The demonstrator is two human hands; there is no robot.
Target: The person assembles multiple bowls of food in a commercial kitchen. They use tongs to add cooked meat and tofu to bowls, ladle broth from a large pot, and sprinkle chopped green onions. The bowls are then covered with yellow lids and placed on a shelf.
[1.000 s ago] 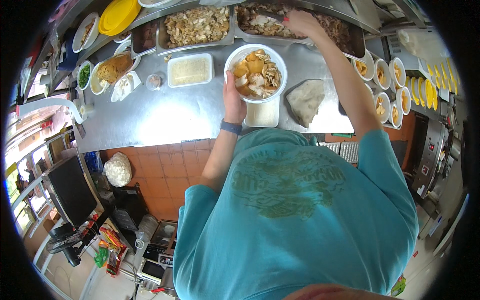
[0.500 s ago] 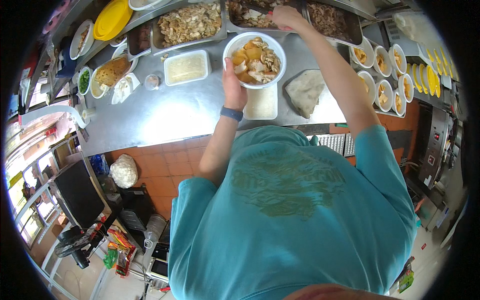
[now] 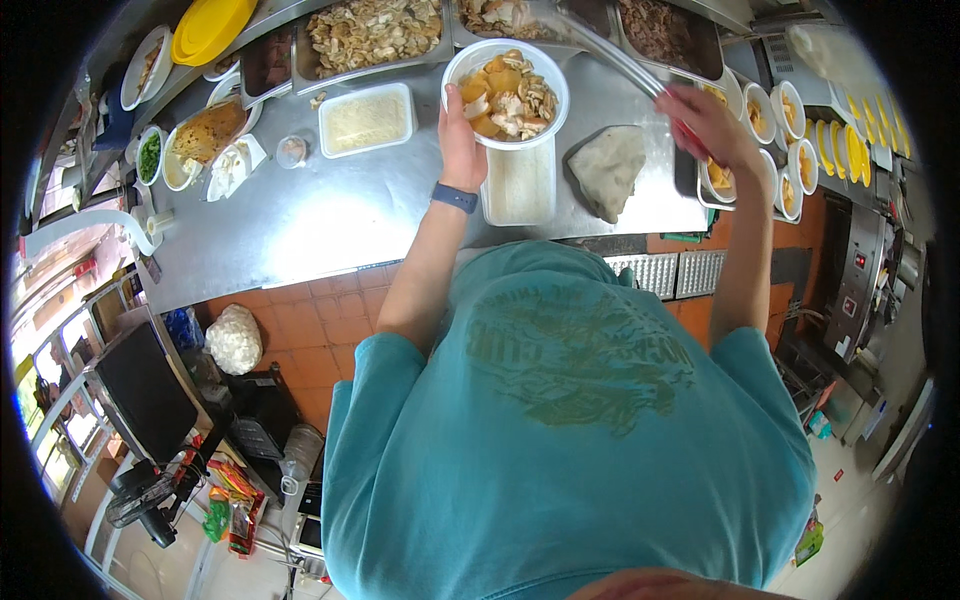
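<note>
My left hand (image 3: 462, 150) is closed on the left side of a white round plastic bowl (image 3: 520, 145), held up over the steel counter. Inside are yellow chunks that look like potato, pale sliced pieces and shredded white meat (image 3: 513, 104). At the right, my right hand (image 3: 718, 125) grips the red handle of long metal tongs (image 3: 622, 60). Blurred by motion, the tongs slant up and left toward the metal food pans, their tips apart from the bowl. Behind the bowl, a pan of shredded meat (image 3: 497, 17) is partly covered by the tongs.
Next to it stand a pan of sliced pale pieces (image 3: 375, 38) and a pan of darker meat (image 3: 655, 30). White rectangular tubs (image 3: 367, 120) and a greyish cloth (image 3: 608, 170) lie on the counter (image 3: 330, 215). Several filled bowls (image 3: 788, 110) sit in a rack at right.
My right hand has drawn back from the far pan toward the right, bringing the tongs with it. The bowl in my left hand appears slightly higher in view.
</note>
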